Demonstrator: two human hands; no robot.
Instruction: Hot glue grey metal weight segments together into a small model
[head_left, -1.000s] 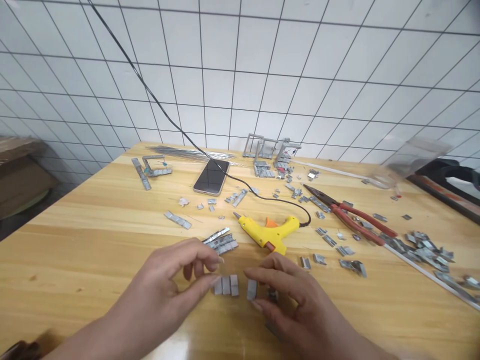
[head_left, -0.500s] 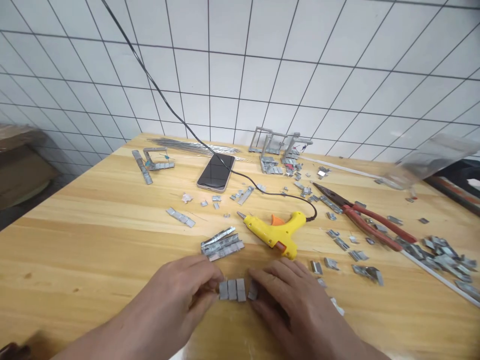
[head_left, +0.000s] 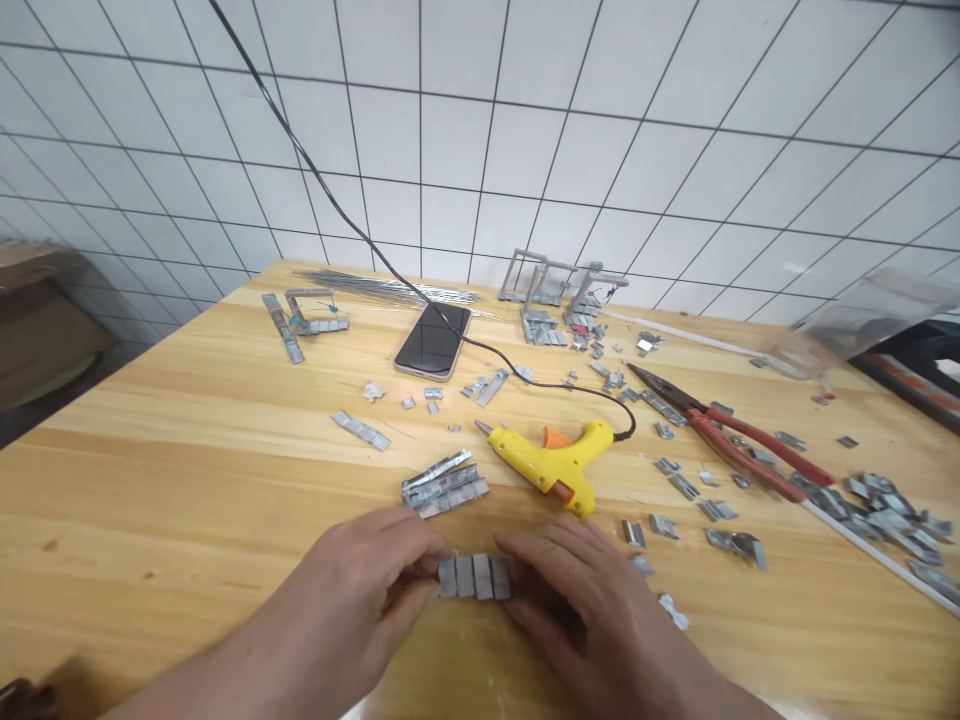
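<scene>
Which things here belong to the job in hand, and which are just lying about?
In the job:
row of pieces, between left hand and right hand
possibly strips, glue gun

Apparently just lying about:
phone
pliers

A phone [head_left: 429,345] lies (face-up) before white tiles [head_left: 457,140].

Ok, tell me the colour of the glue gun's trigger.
The trigger is orange; it shows best in the head view.

Metal strip [head_left: 474,577] (4-piece): underside hidden
</scene>
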